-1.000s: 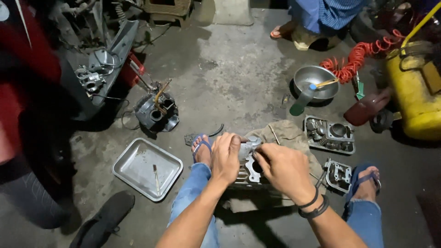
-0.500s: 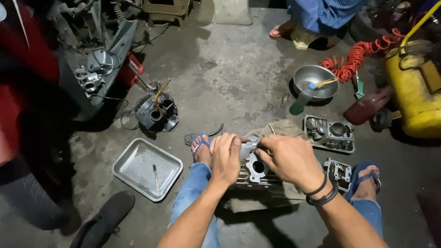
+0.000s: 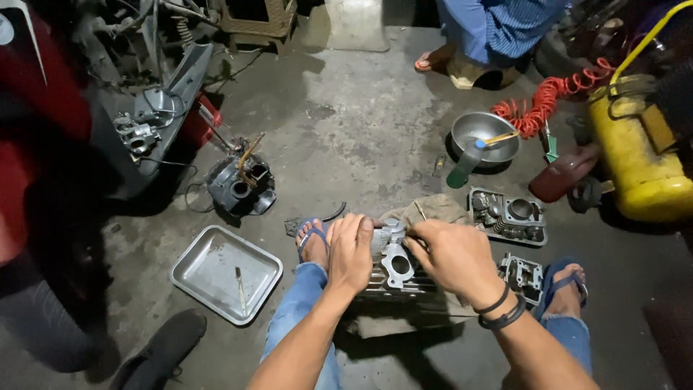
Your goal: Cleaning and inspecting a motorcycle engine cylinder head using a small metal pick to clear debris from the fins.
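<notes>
Presently both hands' grip is clamped: left hand (image 3: 351,253) and right hand (image 3: 455,258) clutch the finned engine cylinder (image 3: 397,271).

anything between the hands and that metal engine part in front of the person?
Nothing visible. The left hand grips the grey engine part from its left side, and the right hand is on its upper right edge; whether it holds a small tool there is unclear.
</notes>
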